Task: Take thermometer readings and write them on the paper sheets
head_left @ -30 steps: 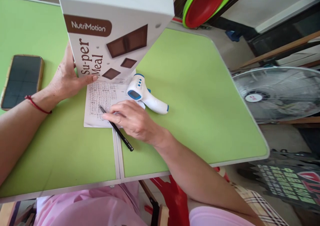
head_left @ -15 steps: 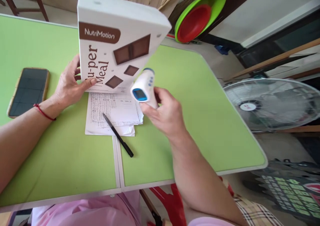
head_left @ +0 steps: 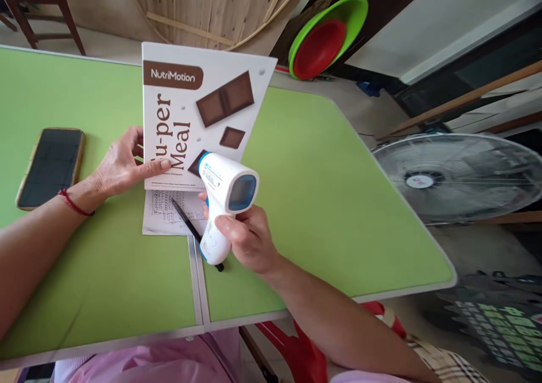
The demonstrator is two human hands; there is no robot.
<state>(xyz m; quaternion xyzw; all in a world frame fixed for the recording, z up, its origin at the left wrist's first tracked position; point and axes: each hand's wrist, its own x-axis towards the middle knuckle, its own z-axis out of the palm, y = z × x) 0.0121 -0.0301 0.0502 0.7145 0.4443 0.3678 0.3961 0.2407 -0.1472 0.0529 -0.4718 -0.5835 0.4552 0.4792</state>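
Note:
My left hand [head_left: 122,165] grips the lower left edge of a white NutriMotion box [head_left: 178,112], its thumb across the front and its other fingers behind. The box stands up with its chocolate-printed face toward me. In my right hand [head_left: 248,236] is a white and blue infrared thermometer [head_left: 224,185], held by its handle. Its blue nose points at the box's lower front, overlapping it in view; I cannot tell whether they touch. Handwritten paper sheets [head_left: 161,219] lie below the box, partly hidden. A black pen [head_left: 185,216] rests across them, its middle covered by the thermometer.
A phone [head_left: 51,168] lies left of my left hand on the green table [head_left: 339,202]. Beyond the table's right edge stands a fan [head_left: 457,179]. Green and red basins [head_left: 355,18] lean at the back, and a wooden chair [head_left: 46,10] is at far left.
The box has lowered and tipped, so its top side no longer shows. My right hand has moved down and left, turning the thermometer from facing me to pointing at the box.

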